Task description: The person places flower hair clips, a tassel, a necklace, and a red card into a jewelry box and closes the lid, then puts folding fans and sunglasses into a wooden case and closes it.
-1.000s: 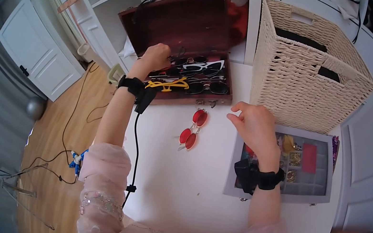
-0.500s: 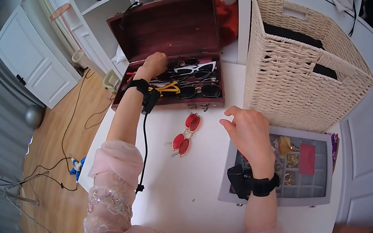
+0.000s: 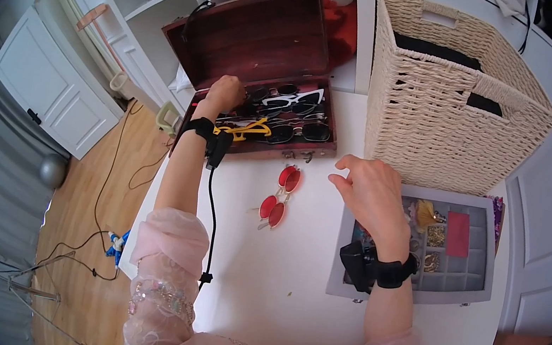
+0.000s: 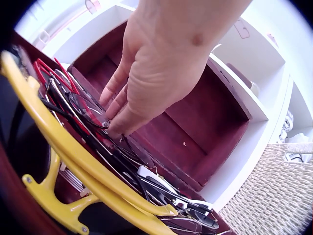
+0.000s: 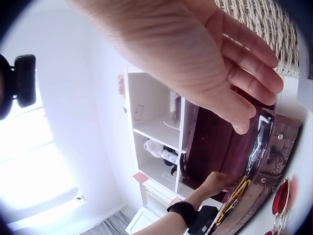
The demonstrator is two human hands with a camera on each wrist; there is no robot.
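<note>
My left hand (image 3: 228, 94) reaches into the left part of an open dark-red case (image 3: 260, 41). In the left wrist view, the fingers of that hand (image 4: 156, 73) point down beside a clear-lensed pair of glasses (image 4: 87, 108), fairly straight, a small gap from the thumb; whether they touch it is unclear. Yellow frames (image 4: 98, 169), red frames (image 4: 54, 71) and white-framed glasses (image 3: 294, 100) lie in the case. My right hand (image 3: 374, 194) hovers empty, fingers loosely bent, near the grey compartment box (image 3: 342, 254). Red-lensed glasses (image 3: 292, 181) rest on the table between the hands.
A tall woven basket (image 3: 440, 126) stands at the back right, beside the case and behind the grey box. White shelves (image 3: 147, 28) rise behind the case. A black cable (image 3: 211, 234) hangs from the left wrist over the white table (image 3: 234, 309).
The view has shifted a little. My left hand stays over the left part of the case, having moved slightly rightward among the glasses. The right hand keeps its loose pose.
</note>
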